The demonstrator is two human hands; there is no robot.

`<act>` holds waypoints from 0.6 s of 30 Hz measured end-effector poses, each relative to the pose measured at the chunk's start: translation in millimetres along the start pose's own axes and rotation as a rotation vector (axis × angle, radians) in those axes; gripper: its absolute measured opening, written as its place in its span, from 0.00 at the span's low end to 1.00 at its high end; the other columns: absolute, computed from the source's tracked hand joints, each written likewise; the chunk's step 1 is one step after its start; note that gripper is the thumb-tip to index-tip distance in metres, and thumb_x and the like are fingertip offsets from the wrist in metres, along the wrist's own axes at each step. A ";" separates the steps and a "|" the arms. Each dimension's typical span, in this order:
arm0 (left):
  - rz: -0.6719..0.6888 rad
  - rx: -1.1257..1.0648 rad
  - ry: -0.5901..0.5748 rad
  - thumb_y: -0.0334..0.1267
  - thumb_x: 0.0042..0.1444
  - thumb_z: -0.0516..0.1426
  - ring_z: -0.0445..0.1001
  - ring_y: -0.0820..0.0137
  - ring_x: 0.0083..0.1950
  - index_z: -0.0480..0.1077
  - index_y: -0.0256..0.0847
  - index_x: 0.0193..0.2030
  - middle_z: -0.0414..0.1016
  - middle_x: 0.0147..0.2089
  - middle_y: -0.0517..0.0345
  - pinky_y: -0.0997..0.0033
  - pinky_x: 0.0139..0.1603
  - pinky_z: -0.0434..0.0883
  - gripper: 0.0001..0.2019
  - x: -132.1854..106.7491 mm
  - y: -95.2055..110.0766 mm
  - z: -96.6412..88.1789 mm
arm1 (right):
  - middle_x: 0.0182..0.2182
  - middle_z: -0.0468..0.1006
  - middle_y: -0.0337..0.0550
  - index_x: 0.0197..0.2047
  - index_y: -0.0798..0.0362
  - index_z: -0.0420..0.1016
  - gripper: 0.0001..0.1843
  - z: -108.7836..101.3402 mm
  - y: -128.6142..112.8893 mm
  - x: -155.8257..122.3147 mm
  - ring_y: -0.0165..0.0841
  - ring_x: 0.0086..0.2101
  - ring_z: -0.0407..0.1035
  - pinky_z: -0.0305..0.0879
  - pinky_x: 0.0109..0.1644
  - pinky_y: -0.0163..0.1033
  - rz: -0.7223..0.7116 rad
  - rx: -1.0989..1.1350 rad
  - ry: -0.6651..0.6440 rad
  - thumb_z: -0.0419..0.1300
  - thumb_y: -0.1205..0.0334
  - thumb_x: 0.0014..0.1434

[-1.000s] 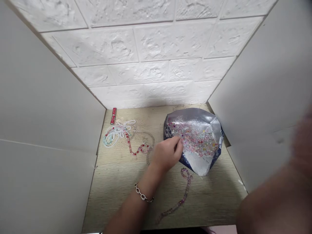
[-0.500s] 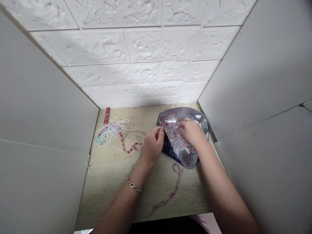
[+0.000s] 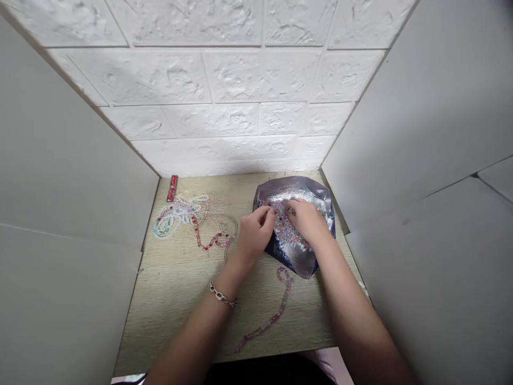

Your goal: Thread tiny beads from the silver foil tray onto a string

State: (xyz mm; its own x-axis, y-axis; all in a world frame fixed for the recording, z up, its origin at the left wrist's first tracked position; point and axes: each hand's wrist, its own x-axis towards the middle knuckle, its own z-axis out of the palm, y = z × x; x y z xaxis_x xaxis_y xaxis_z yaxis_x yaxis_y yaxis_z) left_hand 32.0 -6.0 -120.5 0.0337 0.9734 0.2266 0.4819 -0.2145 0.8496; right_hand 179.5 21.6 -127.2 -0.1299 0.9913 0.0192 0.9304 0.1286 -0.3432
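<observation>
Wooden tabletop [image 3: 172, 299], silver pouch [image 3: 301, 258] pointing lengthwise toward wearer, left hand [image 3: 255, 233] and right hand [image 3: 308, 220] curled, grip indiscernible

My right hand [image 3: 304, 219] is among loose beads [image 3: 285, 229] in a silver-lined pouch [image 3: 301, 262]; my left hand [image 3: 255, 231] is pinched together at its left edge. A pinkish-purple strand [image 3: 287, 291] curves nearer me; tangled bead strings [image 3: 183, 213] lie beside a red tube [image 3: 172, 188]

Multicoloured beads [image 3: 285, 230], silver-and-blue bag [image 3: 302, 261]
</observation>
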 end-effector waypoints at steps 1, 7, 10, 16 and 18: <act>0.012 0.003 -0.005 0.41 0.54 0.47 0.64 0.78 0.25 0.70 0.37 0.30 0.69 0.24 0.60 0.79 0.27 0.59 0.14 1.4 0.8 1.1 | 0.33 0.69 0.43 0.34 0.51 0.70 0.10 0.0 -0.6 -0.2 0.30 0.31 0.63 0.51 0.30 0.34 0.003 -0.004 -0.002 0.48 0.67 0.54; 0.139 0.079 -0.026 0.39 0.54 0.47 0.61 0.80 0.21 0.70 0.36 0.29 0.68 0.21 0.61 0.79 0.25 0.58 0.13 7.9 -1.5 7.9 | 0.33 0.68 0.43 0.34 0.51 0.69 0.09 0.1 -4.2 -2.2 0.30 0.29 0.62 0.47 0.26 0.34 0.011 -0.029 -0.018 0.47 0.64 0.55; 0.232 0.102 -0.005 0.38 0.54 0.47 0.60 0.80 0.20 0.70 0.36 0.28 0.68 0.21 0.61 0.79 0.24 0.58 0.13 8.1 -6.1 10.8 | 0.33 0.68 0.43 0.32 0.52 0.68 0.09 0.2 -5.6 -3.1 0.30 0.29 0.61 0.47 0.26 0.34 -0.004 -0.036 -0.018 0.47 0.64 0.55; 0.291 0.089 0.004 0.38 0.54 0.47 0.59 0.80 0.19 0.70 0.35 0.28 0.67 0.19 0.60 0.79 0.22 0.58 0.14 4.4 -12.7 12.7 | 0.34 0.68 0.45 0.32 0.53 0.68 0.09 1.3 -5.1 -3.4 0.32 0.31 0.62 0.49 0.28 0.35 -0.012 0.004 -0.022 0.47 0.65 0.55; 0.297 0.086 0.002 0.38 0.54 0.46 0.59 0.80 0.19 0.70 0.36 0.27 0.67 0.20 0.59 0.79 0.22 0.58 0.14 3.5 -13.9 12.0 | 0.34 0.68 0.45 0.31 0.53 0.67 0.09 2.1 -4.9 -3.3 0.32 0.31 0.62 0.50 0.28 0.35 -0.007 0.007 -0.026 0.46 0.65 0.55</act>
State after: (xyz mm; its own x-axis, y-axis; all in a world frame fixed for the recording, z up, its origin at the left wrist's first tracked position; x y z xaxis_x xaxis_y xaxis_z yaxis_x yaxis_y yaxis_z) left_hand 35.9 1.4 -137.3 0.1825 0.8688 0.4602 0.5233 -0.4821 0.7027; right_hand 174.6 17.7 -127.6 -0.1453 0.9894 -0.0028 0.9271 0.1352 -0.3496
